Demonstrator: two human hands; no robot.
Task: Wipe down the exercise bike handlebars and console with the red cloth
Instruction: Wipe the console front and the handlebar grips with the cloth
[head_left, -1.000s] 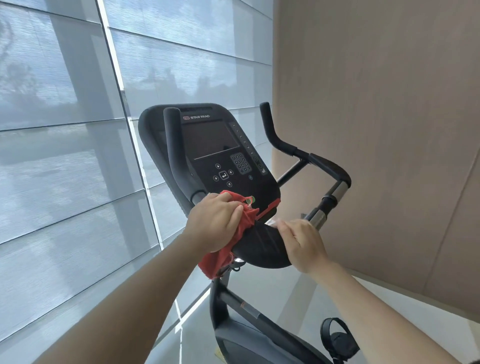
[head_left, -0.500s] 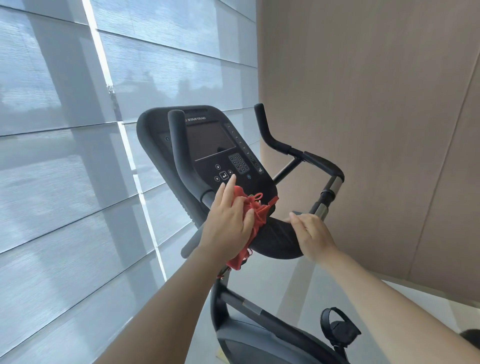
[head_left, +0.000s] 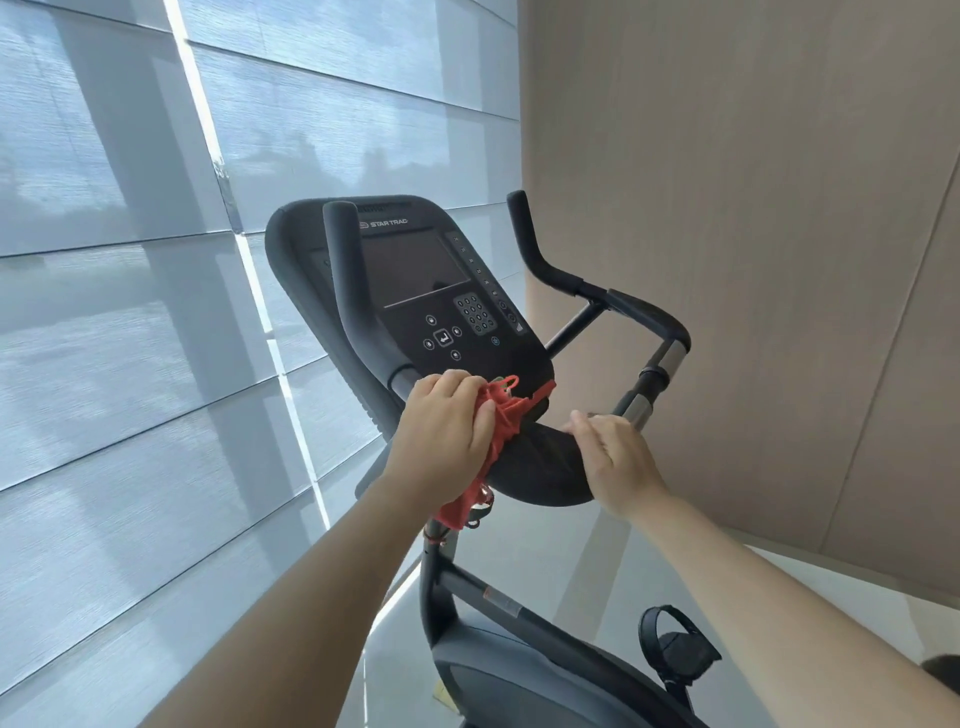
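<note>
Only legible text: "STAR TRAC" wordmark (head_left: 387, 223), white on black, at 12 o'clock on the console (head_left: 400, 325) face, just above the dark screen (head_left: 410, 270). A small oval logo (head_left: 362, 224) sits right at the wordmark's 9 o'clock. An enter-arrow symbol is on the centre key (head_left: 442, 338), at 6 o'clock from the screen. Keypad (head_left: 475, 314) at 2 o'clock of that key: markings too small to read. Button column (head_left: 480, 270) along the screen's 3 o'clock edge: unreadable. Sticker (head_left: 501, 603) on the frame tube (head_left: 550, 631), 6 o'clock of the console: print illegible.

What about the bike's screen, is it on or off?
Off, it seems: the screen is dark, with no numbers or pictures lit.
</note>
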